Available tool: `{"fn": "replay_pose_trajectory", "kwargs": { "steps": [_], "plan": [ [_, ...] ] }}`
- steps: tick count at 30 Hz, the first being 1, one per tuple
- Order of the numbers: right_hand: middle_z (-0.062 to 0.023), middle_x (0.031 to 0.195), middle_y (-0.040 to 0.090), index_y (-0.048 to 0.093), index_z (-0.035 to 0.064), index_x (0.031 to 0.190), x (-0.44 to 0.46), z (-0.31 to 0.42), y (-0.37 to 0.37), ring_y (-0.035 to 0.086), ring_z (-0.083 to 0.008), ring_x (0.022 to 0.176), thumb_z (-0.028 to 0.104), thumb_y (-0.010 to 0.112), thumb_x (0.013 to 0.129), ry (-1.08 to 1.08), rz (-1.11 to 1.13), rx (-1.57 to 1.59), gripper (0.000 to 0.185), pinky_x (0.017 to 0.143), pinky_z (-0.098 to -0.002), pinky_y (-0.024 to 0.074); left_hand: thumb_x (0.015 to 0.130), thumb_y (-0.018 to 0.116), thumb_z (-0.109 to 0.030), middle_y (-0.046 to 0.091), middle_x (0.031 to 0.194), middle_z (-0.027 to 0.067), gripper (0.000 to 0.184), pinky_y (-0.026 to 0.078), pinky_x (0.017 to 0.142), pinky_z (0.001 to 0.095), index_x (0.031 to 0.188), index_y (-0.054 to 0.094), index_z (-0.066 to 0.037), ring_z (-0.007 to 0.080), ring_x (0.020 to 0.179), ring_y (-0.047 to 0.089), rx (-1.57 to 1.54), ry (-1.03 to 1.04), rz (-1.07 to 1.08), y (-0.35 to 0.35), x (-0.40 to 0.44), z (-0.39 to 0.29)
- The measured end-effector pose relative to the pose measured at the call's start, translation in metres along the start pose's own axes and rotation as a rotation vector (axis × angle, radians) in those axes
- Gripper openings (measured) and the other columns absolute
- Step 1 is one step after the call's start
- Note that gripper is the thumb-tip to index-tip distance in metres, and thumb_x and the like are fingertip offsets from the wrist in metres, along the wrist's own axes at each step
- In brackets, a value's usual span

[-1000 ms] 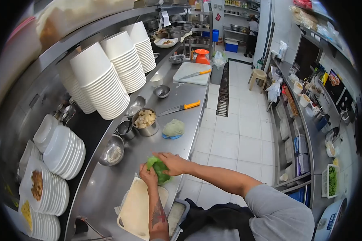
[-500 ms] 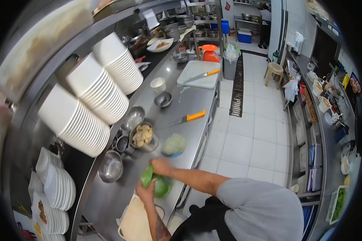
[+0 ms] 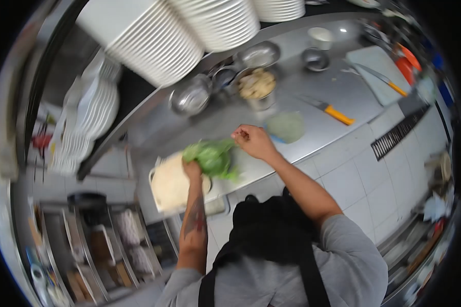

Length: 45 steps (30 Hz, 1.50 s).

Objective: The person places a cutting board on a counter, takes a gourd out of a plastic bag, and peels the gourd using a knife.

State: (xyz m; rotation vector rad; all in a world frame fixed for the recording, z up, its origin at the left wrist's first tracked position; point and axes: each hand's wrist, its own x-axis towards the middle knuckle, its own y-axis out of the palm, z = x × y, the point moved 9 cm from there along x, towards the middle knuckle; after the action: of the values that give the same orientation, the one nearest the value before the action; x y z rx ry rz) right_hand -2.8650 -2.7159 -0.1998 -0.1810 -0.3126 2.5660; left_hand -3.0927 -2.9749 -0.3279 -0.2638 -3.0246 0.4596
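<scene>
A leafy green lettuce head (image 3: 210, 157) is in my left hand (image 3: 192, 170), whose fingers curl around its left side. It hovers over the steel counter, by the right edge of a cream cutting board (image 3: 170, 183). My right hand (image 3: 254, 140) is raised to the right of the lettuce, apart from it. Its fingers are curled together, and blur hides whether anything is in them. Just beyond that hand lies a pale green rounded bundle (image 3: 287, 127) with a blue edge.
An orange-handled knife (image 3: 338, 115) lies on the counter (image 3: 312, 138). Behind my hands stand a metal pot (image 3: 261, 104) of pale chunks and a steel bowl (image 3: 191, 96). White stacked dishes (image 3: 161, 46) line the shelf. A white board (image 3: 376, 77) with another knife sits farther right.
The view has swung left and down. My right hand has come away from the lettuce to the right. My left hand still grips the lettuce, now beside the cream board.
</scene>
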Motion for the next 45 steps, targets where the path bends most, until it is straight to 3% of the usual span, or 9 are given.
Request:
{"fn": "replay_pose_trajectory", "kwargs": {
  "steps": [4,6,13,18,28,31,33,38,45],
  "plan": [
    [-0.0193,0.117,0.069,0.065,0.0054,0.127,-0.029,-0.029,0.073,0.066,-0.0366,0.112,0.034,0.069,0.092,0.022,0.398,-0.113,0.045,0.095,-0.0409,0.0528,0.104,0.042,-0.005,0.067,0.113,0.0079,0.024,0.053,0.086,0.0316,0.120,0.060,-0.004,0.0180,0.097,0.064,-0.365,-0.007,0.128,0.024,-0.024,-0.029],
    [-0.0257,0.129,0.062,0.052,0.0057,0.142,-0.023,-0.052,0.060,0.062,-0.0423,0.118,0.035,0.068,0.093,-0.075,-0.061,-0.265,0.060,0.102,-0.0436,0.0496,0.105,0.046,-0.015,0.068,0.111,0.0087,0.026,0.053,0.086,0.0330,0.123,0.061,-0.003,0.0181,0.098,0.065,-0.254,-0.088,0.224,0.032,-0.028,-0.032],
    [-0.0314,0.149,0.044,0.022,0.0004,0.158,-0.014,-0.043,0.065,0.048,-0.0439,0.135,0.043,0.076,0.085,0.177,-0.018,-0.266,0.100,0.111,-0.0443,0.0425,0.092,0.051,-0.017,0.071,0.102,0.0183,0.033,0.055,0.075,0.0409,0.109,0.069,0.005,0.0280,0.085,0.069,0.241,-0.145,0.400,0.060,-0.041,-0.018],
    [-0.0290,0.152,0.040,0.012,0.0029,0.160,-0.039,-0.067,0.084,0.042,-0.0398,0.141,0.042,0.089,0.074,-0.057,0.090,-0.187,0.121,0.117,-0.0424,0.0368,0.099,0.045,-0.010,0.070,0.109,0.0208,0.035,0.057,0.069,0.0449,0.124,0.060,0.009,0.0333,0.092,0.071,-0.787,-0.828,0.163,0.074,-0.068,0.061],
    [-0.0250,0.147,0.043,0.017,0.0038,0.159,-0.102,-0.023,0.072,0.047,-0.0410,0.135,0.044,0.094,0.066,-0.151,-0.095,-0.593,0.127,0.114,-0.0450,0.0396,0.103,0.042,-0.028,0.065,0.125,0.0180,0.046,0.053,0.093,0.0407,0.135,0.055,0.002,0.0278,0.107,0.066,-0.283,-0.408,0.655,0.099,-0.105,0.016],
    [-0.0257,0.144,0.046,0.021,0.0033,0.157,-0.103,-0.053,0.073,0.048,-0.0385,0.135,0.039,0.093,0.069,-0.054,-0.124,-0.444,0.119,0.109,-0.0447,0.0443,0.102,0.044,-0.033,0.061,0.134,0.0154,0.050,0.048,0.105,0.0390,0.139,0.053,-0.001,0.0264,0.119,0.061,-0.680,-0.411,0.918,0.112,-0.138,-0.025],
    [-0.0253,0.143,0.048,0.023,0.0016,0.155,-0.083,-0.075,0.072,0.049,-0.0349,0.134,0.035,0.091,0.072,-0.052,-0.072,-0.159,0.112,0.106,-0.0426,0.0470,0.098,0.060,-0.026,0.066,0.126,0.0110,0.044,0.048,0.102,0.0387,0.136,0.057,-0.003,0.0246,0.117,0.061,-0.245,0.016,0.810,0.093,-0.136,-0.058],
    [-0.0176,0.149,0.044,0.028,0.0129,0.155,-0.074,-0.084,0.072,0.048,-0.0341,0.133,0.030,0.086,0.080,0.284,0.006,0.308,0.097,0.099,-0.0561,0.0506,0.103,0.048,-0.020,0.064,0.132,0.0167,0.038,0.052,0.094,0.0404,0.135,0.057,-0.003,0.0262,0.118,0.062,-0.500,-0.376,0.339,0.103,-0.100,-0.004],
    [-0.0143,0.162,0.030,0.024,0.0172,0.159,-0.073,-0.055,0.062,0.038,-0.0434,0.143,0.069,0.066,0.085,0.220,0.380,1.267,0.100,0.101,-0.0728,0.0432,0.098,0.053,-0.008,0.069,0.100,0.0147,0.023,0.063,0.081,0.0373,0.116,0.063,0.004,0.0227,0.093,0.071,-1.381,-0.639,0.648,0.085,-0.108,-0.106]
  ]
}}
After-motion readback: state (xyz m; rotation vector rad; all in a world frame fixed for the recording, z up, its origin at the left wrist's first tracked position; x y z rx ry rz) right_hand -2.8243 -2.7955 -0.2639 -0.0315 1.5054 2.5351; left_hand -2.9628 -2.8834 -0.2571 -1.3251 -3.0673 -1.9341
